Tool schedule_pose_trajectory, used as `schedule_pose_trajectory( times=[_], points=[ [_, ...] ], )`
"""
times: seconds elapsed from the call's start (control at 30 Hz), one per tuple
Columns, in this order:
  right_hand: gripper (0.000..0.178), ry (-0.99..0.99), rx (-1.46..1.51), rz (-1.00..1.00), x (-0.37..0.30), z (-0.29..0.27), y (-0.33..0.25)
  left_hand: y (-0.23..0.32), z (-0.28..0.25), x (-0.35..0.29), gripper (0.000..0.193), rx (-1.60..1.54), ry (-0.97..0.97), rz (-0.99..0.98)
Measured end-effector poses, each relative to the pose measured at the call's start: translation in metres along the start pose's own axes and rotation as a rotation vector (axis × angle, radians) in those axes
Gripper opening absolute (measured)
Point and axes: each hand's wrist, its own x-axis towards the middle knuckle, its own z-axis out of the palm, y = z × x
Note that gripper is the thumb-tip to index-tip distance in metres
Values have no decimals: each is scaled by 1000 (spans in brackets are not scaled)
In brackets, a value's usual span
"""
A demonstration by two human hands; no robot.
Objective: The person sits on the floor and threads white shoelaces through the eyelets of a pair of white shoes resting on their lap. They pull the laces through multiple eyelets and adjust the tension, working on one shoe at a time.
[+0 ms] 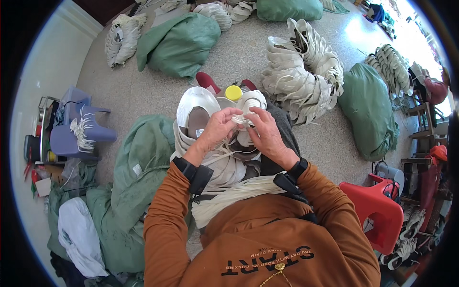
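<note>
My left hand (219,129) and my right hand (266,133) meet over a white shoe upper (252,100) on my lap. Both hands pinch a white shoelace (243,119) at the shoe's front; the exact threading is hidden by the fingers. Just left of my left hand sits another shoe upper (196,117) with a brown inside and a small white label. More pale uppers (222,170) are stacked below my hands. A bundle of long cream laces (244,193) lies across my lap. Beyond the fingers stands something with a yellow lid (233,93).
Strung heaps of white uppers (306,76) lie on the speckled floor ahead. Green sacks (184,45) stand around. A purple stool (79,136) holding laces is at left, a red stool (377,210) at right. Another person's sleeve (436,91) shows at far right.
</note>
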Motion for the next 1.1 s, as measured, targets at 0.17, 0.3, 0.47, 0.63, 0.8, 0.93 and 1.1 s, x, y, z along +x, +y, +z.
schedule_pose_trajectory(
  times=[0.17, 0.3, 0.47, 0.63, 0.8, 0.93, 1.1],
  points=[
    [13, -136, 98, 6, -6, -18, 9, -18, -4, 3, 30, 282, 125, 153],
    [10, -357, 617, 440, -39, -67, -1, -24, 3, -3, 27, 129, 210, 115],
    [15, -467, 431, 724, -73, -106, 19, -21, 6, -8, 26, 429, 350, 208],
    [14, -221, 149, 414, -80, -97, 17, -24, 10, -9, 26, 792, 462, 250],
    [24, 9, 57, 210, -52, -68, -5, -20, 16, -7, 23, 654, 489, 168],
    [27, -37, -61, -25, -35, -39, -22, -32, 17, -2, 19, 607, 471, 180],
    [51, -110, -191, 78, -23, -11, -23, -25, 9, -4, 9, -39, 308, -106]
  ],
)
